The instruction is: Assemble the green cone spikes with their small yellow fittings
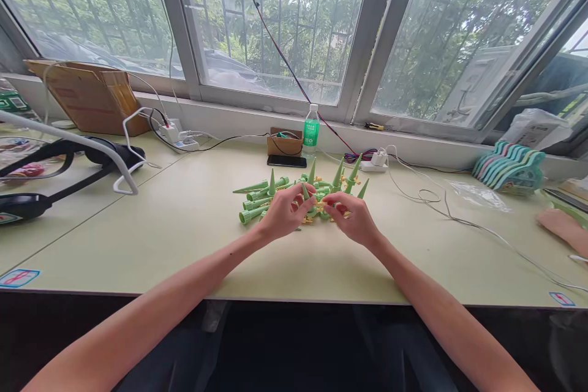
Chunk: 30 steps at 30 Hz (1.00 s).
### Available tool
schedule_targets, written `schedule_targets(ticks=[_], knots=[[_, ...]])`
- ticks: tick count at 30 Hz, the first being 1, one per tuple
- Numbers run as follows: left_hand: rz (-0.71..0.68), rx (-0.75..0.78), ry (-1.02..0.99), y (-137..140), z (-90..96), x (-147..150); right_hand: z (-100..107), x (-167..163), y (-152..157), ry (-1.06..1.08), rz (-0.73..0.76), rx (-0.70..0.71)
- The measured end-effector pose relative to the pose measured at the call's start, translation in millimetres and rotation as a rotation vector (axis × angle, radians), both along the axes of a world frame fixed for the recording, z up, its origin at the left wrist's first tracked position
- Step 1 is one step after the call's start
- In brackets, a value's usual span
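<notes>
My left hand [285,211] is closed on a green plastic plant watering spike [305,192], its pointed end up. Against it, my right hand [353,215] pinches a small yellow-orange valve [320,204]. The fingers partly cover where the two parts meet, so I cannot tell whether the valve sits in the spike. Just behind and around both hands lies a group of similar green spikes [252,214]. Some stand point up with yellow valves on them, and several lie on their sides at the left with round open ends facing me.
Behind the spikes are a black phone [286,162], a small cardboard box [285,146] and a water bottle [311,132]. A headset [110,153] and large carton [92,101] occupy the left. Cables [459,218], hangers [509,165] and another person's hand [563,228] are at right.
</notes>
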State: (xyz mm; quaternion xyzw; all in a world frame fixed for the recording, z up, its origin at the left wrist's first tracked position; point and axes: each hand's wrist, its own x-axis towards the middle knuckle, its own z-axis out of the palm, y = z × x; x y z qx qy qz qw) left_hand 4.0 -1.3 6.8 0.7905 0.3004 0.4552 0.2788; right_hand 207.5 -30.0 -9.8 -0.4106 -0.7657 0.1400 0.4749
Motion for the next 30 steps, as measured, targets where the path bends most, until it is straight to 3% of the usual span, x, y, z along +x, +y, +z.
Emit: schedule_targets(ticks=[30], knots=[[-0.026, 0.056, 0.095, -0.9, -4.8, 1.3, -2.2, -0.8, 2.9, -0.161, -0.004, -0.024]])
